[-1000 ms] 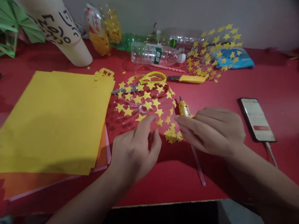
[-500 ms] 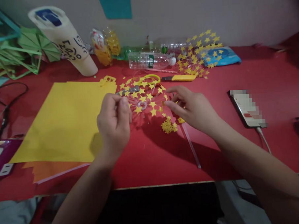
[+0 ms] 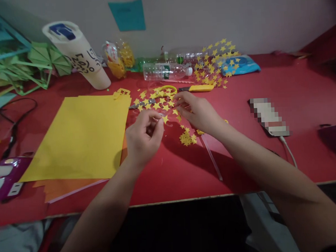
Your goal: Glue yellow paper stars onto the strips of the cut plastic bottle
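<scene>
My left hand (image 3: pixel 144 140) is closed, with thumb and index fingertips pressed together. Whatever they pinch is too small to make out. Under and beyond it lies a clear plastic piece with yellow paper stars (image 3: pixel 165 108) on its thin strips, partly hidden by both hands. My right hand (image 3: pixel 196 111) hovers at the right side of these stars, fingers curved, thumb and index apart. A small pile of loose yellow stars (image 3: pixel 187 139) lies on the red table (image 3: pixel 173 177) below it. Scissors with a yellow handle (image 3: pixel 170 89) lie behind the star-covered piece.
Yellow paper sheets (image 3: pixel 82 137) lie at left over orange paper (image 3: pixel 73 185). A white tumbler (image 3: pixel 90 66), a clear bottle (image 3: pixel 154 71), another star-covered piece (image 3: pixel 212 64) and a yellow cutter knife (image 3: pixel 201 88) stand or lie behind. A phone (image 3: pixel 269 118) is at right; a pink straw (image 3: pixel 212 159) lies in front.
My left hand has moved right, in front of the clear plastic piece, hiding its middle ring. The right hand has shifted a little left and up. The whole view has also shifted slightly.
</scene>
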Tool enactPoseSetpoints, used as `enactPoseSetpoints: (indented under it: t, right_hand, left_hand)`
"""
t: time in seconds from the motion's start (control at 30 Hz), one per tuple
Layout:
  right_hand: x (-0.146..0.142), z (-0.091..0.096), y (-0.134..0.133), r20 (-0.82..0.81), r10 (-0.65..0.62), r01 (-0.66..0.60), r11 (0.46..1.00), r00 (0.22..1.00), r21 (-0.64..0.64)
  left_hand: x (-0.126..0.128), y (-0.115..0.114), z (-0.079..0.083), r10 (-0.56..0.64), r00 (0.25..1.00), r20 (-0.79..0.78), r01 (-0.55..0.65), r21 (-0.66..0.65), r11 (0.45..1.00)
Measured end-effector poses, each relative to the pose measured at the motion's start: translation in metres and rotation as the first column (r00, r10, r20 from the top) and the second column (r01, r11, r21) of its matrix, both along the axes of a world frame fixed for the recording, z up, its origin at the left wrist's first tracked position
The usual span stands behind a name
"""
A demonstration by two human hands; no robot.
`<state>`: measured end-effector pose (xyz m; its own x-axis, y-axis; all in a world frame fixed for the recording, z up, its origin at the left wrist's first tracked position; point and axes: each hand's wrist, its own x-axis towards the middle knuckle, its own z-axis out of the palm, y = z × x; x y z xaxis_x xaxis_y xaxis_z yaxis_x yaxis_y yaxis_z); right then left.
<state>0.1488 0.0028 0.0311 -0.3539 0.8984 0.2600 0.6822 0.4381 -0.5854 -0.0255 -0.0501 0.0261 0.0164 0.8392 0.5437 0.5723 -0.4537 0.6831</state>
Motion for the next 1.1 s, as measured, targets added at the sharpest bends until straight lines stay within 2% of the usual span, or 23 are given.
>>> enactPoseSetpoints:
  t: [0.13, 0.27, 0.3, 0.37, 0.43, 0.5, 0.6, 0.67, 0.8, 0.93, 1.0, 1.03, 1.1]
  right_hand:
    - [0.009, 0.002, -0.004, 0.052, -0.064, 0.058, 0.99, 0.997, 0.125]
    - [0.027, 0.002, -0.014, 0.124, -0.144, 0.096, 0.939, 0.982, 0.331]
    - [0.031, -0.001, -0.016, 0.178, -0.128, 0.06, 0.938, 0.976, 0.342]
    - [0.035, -0.008, -0.022, 0.329, -0.016, -0.092, 0.946, 0.944, 0.31]
    - [0.037, -0.017, -0.026, 0.468, 0.085, -0.234, 0.934, 0.88, 0.271]
    - [0.038, -0.023, -0.028, 0.562, 0.109, -0.302, 0.916, 0.82, 0.263]
    - [0.04, -0.028, -0.029, 0.622, 0.077, -0.316, 0.905, 0.779, 0.285]
    - [0.041, -0.029, -0.029, 0.637, 0.067, -0.32, 0.902, 0.768, 0.291]
    - [0.04, -0.034, -0.027, 0.664, 0.062, -0.35, 0.884, 0.745, 0.31]
    - [0.04, -0.038, -0.024, 0.659, 0.031, -0.381, 0.836, 0.752, 0.396]
    - [0.041, -0.037, -0.024, 0.612, 0.019, -0.368, 0.814, 0.79, 0.45]
    - [0.042, -0.035, -0.025, 0.58, 0.017, -0.357, 0.803, 0.815, 0.478]
    - [0.041, -0.03, -0.028, 0.511, 0.031, -0.348, 0.768, 0.859, 0.537]
  left_hand:
    - [0.001, -0.002, -0.002, -0.012, 0.997, -0.071, 0.013, 0.008, 1.0]
    - [0.003, -0.006, 0.0, -0.043, 0.994, -0.104, 0.046, 0.029, 0.999]
    - [0.005, -0.008, 0.001, -0.066, 0.991, -0.121, 0.071, 0.037, 0.997]
    - [0.008, -0.011, 0.002, -0.134, 0.975, -0.177, 0.142, 0.033, 0.989]
    - [0.013, -0.015, 0.0, -0.226, 0.94, -0.254, 0.229, -0.019, 0.973]
    - [0.018, -0.018, -0.004, -0.32, 0.891, -0.323, 0.306, -0.094, 0.947]
    - [0.023, -0.02, -0.012, -0.405, 0.834, -0.374, 0.355, -0.197, 0.914]
    - [0.025, -0.019, -0.016, -0.426, 0.83, -0.361, 0.346, -0.266, 0.9]
    - [0.027, -0.016, -0.018, -0.408, 0.87, -0.277, 0.293, -0.375, 0.879]
    - [0.028, -0.015, -0.017, -0.37, 0.911, -0.184, 0.254, -0.457, 0.853]
    - [0.03, -0.015, -0.016, -0.348, 0.936, -0.06, 0.263, -0.54, 0.799]
    - [0.03, -0.014, -0.016, -0.333, 0.942, 0.04, 0.29, -0.597, 0.748]
    - [0.032, -0.013, -0.016, -0.277, 0.923, 0.268, 0.384, -0.697, 0.605]
